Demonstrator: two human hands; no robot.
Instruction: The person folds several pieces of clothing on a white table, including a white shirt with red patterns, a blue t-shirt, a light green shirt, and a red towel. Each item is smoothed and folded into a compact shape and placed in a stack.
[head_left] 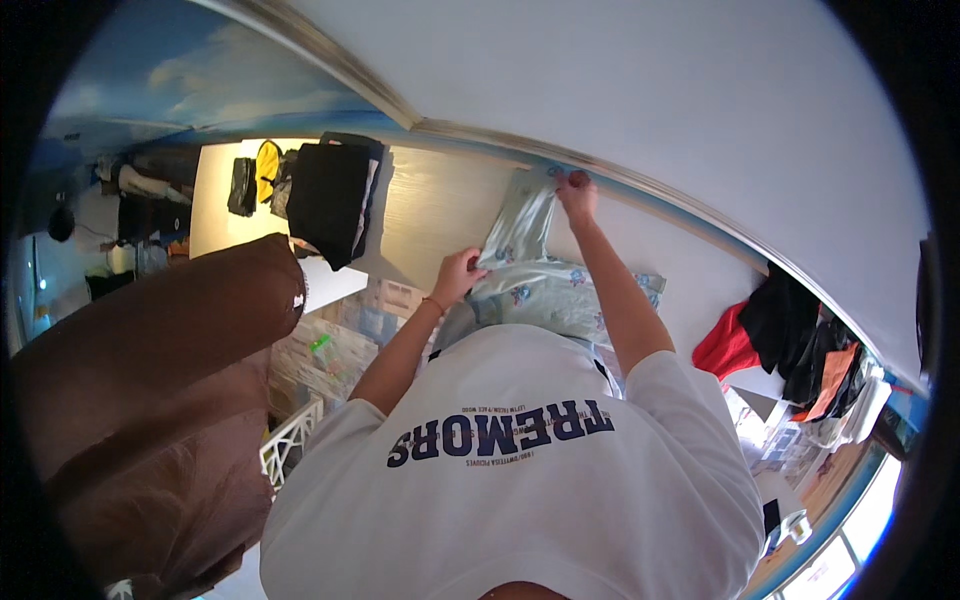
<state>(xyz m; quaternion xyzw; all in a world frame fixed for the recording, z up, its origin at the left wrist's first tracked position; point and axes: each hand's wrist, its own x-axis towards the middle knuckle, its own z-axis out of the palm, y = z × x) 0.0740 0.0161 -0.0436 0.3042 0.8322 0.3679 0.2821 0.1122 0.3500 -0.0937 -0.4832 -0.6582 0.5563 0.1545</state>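
Observation:
A pale green, shiny garment with blue flowers lies on the white tabletop in front of my body. One narrow part of it, which looks like a sleeve, stretches away toward the wall. My left hand pinches the cloth at the near left end of that part. Farther off and to the right, my right hand has its fingers closed on the far end, close to the wall's edge. The garment's near part is hidden behind my white shirt, and some of its right side by my right forearm.
Folded black clothes are stacked at the left, beside a yellow item. A large brown roll stands nearer on the left. Red cloth and dark clothes are piled at the right. A white wall borders the far side.

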